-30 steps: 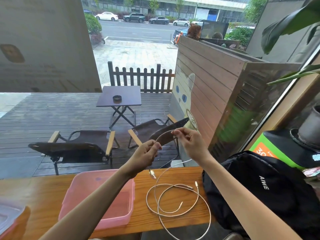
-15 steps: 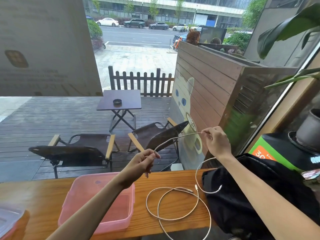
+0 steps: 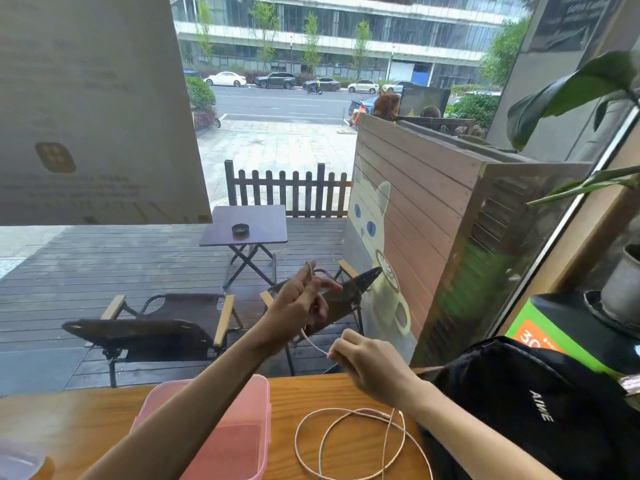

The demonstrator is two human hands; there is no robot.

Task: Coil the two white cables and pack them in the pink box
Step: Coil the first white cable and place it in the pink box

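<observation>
The left hand (image 3: 300, 304) is raised above the far edge of the wooden desk (image 3: 104, 420), its forearm reaching up from the near left across the open pink plastic box (image 3: 221, 438). Its palm is turned toward the right, the fingers (image 3: 329, 287) partly spread and loosely bent, and the thin white cable (image 3: 313, 341) runs through them, with a short end showing above the fingertips. From the underside of this hand the cable drops to the right hand (image 3: 369, 367), which sits lower and nearer, just above the desk's far edge. The right hand is knuckles-up, its fingers curled, pinching the cable at its left side; the forearm comes in from the near right, in front of the black fabric bag (image 3: 540, 410). Below the right hand the cable hangs to the desk, where white cable lies in loose overlapping loops (image 3: 349, 445) between the pink box and the bag. Whether those loops belong to one cable or two cannot be told. The pink box stands on the desk, left of the loops, with nothing of the cable inside it.
</observation>
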